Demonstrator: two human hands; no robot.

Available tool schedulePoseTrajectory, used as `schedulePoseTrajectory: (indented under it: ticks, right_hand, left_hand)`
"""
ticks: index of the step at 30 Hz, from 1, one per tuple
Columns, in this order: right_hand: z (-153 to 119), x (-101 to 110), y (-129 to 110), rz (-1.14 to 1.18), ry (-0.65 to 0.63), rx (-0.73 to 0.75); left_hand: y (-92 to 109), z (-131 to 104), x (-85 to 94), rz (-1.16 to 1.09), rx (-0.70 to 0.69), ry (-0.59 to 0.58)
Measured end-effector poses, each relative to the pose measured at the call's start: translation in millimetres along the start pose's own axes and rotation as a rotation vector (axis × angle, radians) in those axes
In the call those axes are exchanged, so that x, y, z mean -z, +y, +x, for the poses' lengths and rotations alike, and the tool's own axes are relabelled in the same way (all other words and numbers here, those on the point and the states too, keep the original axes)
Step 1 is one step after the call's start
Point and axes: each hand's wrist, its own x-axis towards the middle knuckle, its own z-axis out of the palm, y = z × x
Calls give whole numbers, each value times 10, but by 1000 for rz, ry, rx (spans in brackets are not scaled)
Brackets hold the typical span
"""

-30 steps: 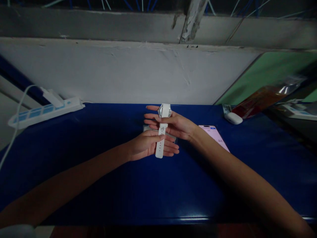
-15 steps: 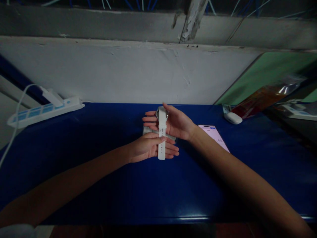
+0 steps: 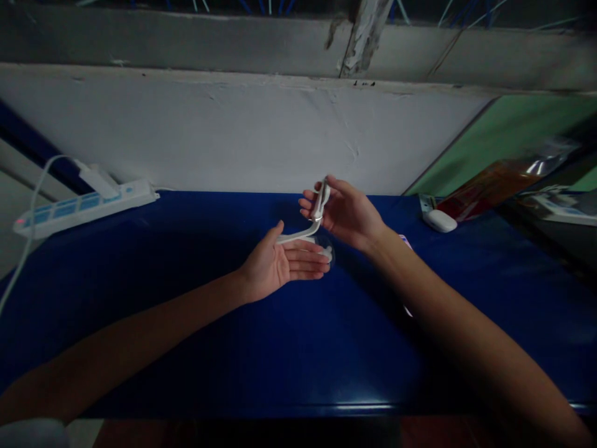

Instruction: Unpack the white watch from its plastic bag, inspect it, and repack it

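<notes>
A wristwatch with a white strap is in my right hand, its case end pinched between thumb and fingers and turned edge-on. From there the strap bends down and left to the crook of the thumb of my left hand. That hand lies palm up, fingers stretched out flat and thumb raised; the strap touches or nearly touches it. Behind its fingertips, a clear and whitish object lies on the blue table, mostly hidden, its kind unclear.
At the left, a white power strip bears a plugged-in charger with a white cable. A white computer mouse and a reddish plastic packet are at the right. My right forearm mostly covers a phone.
My right hand has risen and tilted the watch edge-on, bending the strap. My left thumb has lifted off the strap and the fingers have straightened.
</notes>
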Motion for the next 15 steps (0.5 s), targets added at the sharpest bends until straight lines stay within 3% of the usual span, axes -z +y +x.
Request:
schedulePoseTrajectory:
  ticks: [3, 6, 12, 15]
  right_hand:
    - [1, 27, -48, -59, 75, 119]
    - [-20, -6, -20, -155, 36, 162]
    - [-52, -64, 143, -557, -116, 293]
    - [-38, -39, 212, -698, -148, 249]
  left_hand:
    - [23, -4, -43, -34, -73, 103]
    - [11, 0, -68, -15, -82, 148]
    - [-93, 12, -49, 88, -123, 24]
    - [-145, 7, -39, 157, -192, 17]
